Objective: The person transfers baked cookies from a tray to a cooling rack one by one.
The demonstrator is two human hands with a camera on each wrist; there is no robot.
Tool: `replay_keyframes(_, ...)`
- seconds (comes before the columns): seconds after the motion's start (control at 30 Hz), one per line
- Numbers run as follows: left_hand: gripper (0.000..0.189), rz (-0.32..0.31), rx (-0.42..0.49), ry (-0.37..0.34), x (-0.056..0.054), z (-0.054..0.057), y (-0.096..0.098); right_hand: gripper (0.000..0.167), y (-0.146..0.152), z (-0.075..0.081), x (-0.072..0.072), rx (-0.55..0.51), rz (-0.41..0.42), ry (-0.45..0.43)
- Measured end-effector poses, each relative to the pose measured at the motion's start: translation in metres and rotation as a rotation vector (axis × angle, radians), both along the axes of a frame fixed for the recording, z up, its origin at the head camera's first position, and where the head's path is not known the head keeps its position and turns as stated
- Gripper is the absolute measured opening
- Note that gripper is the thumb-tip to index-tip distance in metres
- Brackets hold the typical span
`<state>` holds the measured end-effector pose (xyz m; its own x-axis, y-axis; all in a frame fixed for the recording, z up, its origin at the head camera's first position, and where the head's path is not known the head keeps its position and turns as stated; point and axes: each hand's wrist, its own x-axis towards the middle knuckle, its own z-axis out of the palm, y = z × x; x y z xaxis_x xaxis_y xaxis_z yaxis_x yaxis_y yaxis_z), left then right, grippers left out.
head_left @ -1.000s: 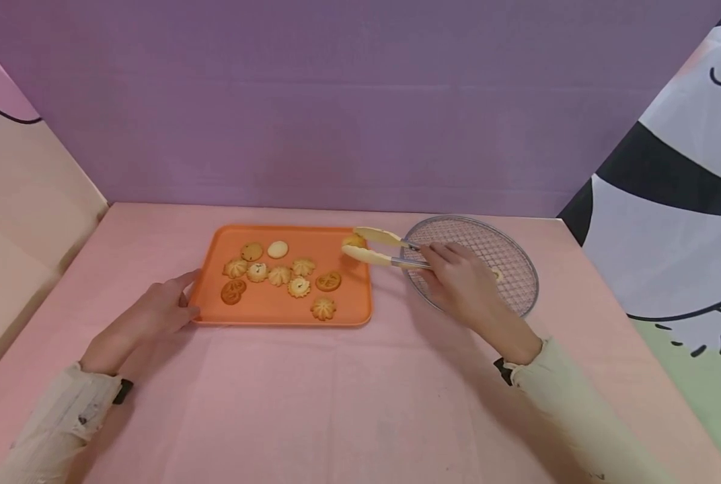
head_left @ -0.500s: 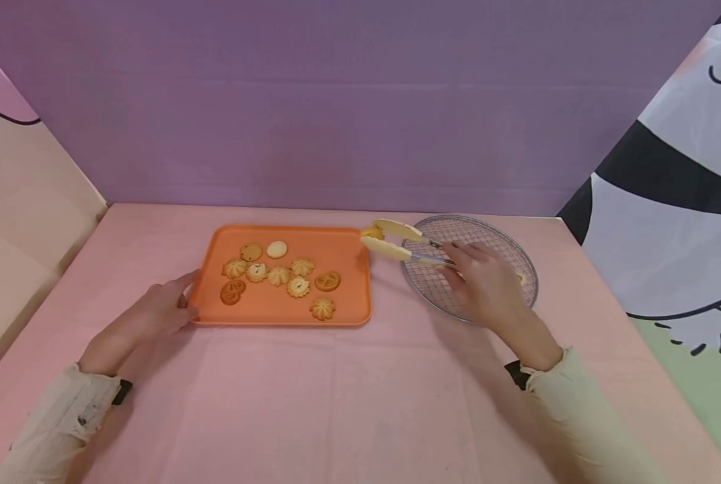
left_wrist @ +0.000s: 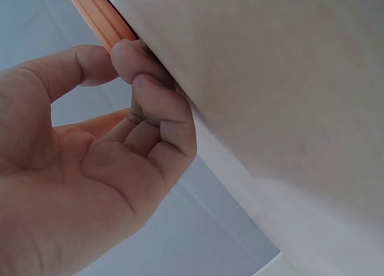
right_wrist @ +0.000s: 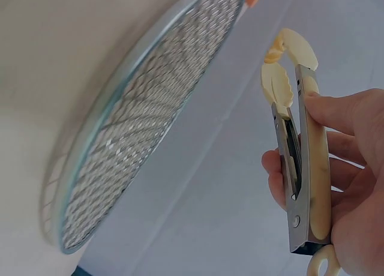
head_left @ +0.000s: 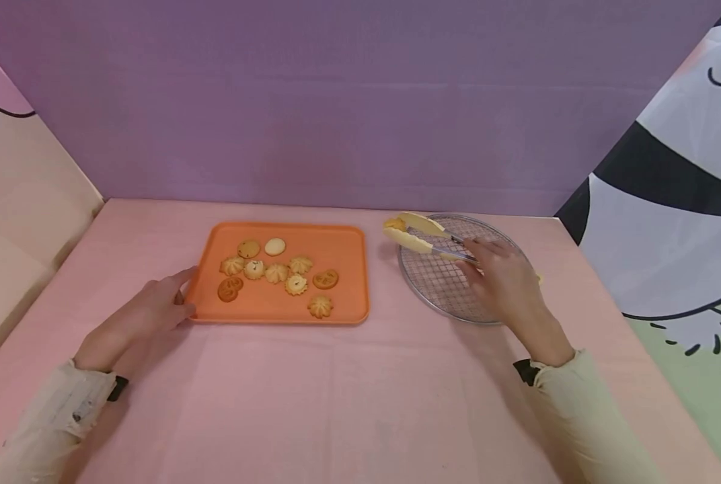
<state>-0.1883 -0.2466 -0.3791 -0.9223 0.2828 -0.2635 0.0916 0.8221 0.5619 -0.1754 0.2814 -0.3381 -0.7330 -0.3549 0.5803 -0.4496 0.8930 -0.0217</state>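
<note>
My left hand [head_left: 155,306] pinches the left edge of an orange tray [head_left: 345,252] between thumb and fingers. The left wrist view shows the fingertips at the tray's corner. Several small cookies [head_left: 276,273] of different shapes lie on the tray, some shell-like, some round, some pretzel-patterned. My right hand [head_left: 508,282] grips metal tongs [right_wrist: 312,156] with cream-coloured tips. A golden cookie [right_wrist: 274,51] is caught between those tips, raised at the upper left rim of a round wire rack [head_left: 445,286]. The hand overlaps the rack's right part in the head view.
The rack stands to the right of the tray on a pink-covered table [head_left: 348,403], with a narrow gap between them. A purple backdrop [head_left: 348,107] rises behind. Printed panels [head_left: 669,222] flank the table at both sides.
My right hand has moved right with the tongs, carrying the golden cookie from the tray's upper right corner to the rack's left rim. The left hand stays at the tray's edge.
</note>
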Motion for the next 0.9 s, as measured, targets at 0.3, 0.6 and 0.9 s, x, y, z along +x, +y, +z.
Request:
replay_keyframes(0.3,0.075,0.017,-0.012,-0.025,0.001,-0.002,-0.001,0.032,0.016,-0.005,-0.007,0.011,-0.080,-0.075)
replay_keyframes(0.6,0.076,0.026,-0.003,-0.016,0.002,-0.003,0.001,0.032,0.032,-0.013,-0.010,0.009,-0.117,-0.118)
replay_keyframes(0.9,0.077,0.007,-0.007,0.013,-0.001,-0.005,-0.002,0.035,0.042,-0.014,-0.014,0.022,-0.181,-0.156)
